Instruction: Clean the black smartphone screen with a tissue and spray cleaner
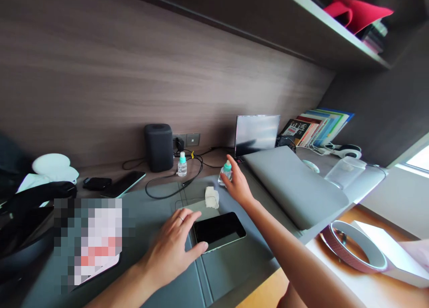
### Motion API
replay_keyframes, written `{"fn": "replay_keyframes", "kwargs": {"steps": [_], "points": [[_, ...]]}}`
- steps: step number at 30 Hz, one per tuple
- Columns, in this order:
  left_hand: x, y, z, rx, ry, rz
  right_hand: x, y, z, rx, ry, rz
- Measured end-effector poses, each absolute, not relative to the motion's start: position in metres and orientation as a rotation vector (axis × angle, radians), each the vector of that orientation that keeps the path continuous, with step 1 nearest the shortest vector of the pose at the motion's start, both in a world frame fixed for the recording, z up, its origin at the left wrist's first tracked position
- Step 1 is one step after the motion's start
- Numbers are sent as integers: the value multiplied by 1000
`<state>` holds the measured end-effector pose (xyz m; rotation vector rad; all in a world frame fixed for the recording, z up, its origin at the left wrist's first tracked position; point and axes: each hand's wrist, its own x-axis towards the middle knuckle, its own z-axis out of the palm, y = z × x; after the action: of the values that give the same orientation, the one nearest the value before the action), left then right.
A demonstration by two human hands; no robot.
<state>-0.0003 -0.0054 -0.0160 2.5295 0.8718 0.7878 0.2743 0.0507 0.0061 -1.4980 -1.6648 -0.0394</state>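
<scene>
My right hand has its fingers round a small clear spray bottle with a turquoise collar, index finger by the nozzle and thumb at the side. The bottle is upright at the far edge of the grey desk mat. My left hand, wearing a ring, is spread at the left end of a smartphone lying dark screen up. Its thumb reaches the phone's near left corner; whether it touches is unclear. A crumpled white tissue lies between the phone and the bottle.
A second spray bottle stands by a black speaker and a looped cable. A grey laptop sleeve lies right, before a small monitor. Another phone lies left; a clear plastic cup is far right.
</scene>
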Motion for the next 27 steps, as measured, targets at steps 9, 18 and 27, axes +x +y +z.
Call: {"fn": "replay_keyframes", "kwargs": {"steps": [9,18,27], "points": [[-1,-4,-17,2562,886,709,263,-78,16,-1503,-1668,319],[-3,-5,-21,2607,839,669,216,-107,18,-1628,-2019,404],[-4,-2,-18,2554,832,614,188,-90,23,-1834,-2268,332]]}}
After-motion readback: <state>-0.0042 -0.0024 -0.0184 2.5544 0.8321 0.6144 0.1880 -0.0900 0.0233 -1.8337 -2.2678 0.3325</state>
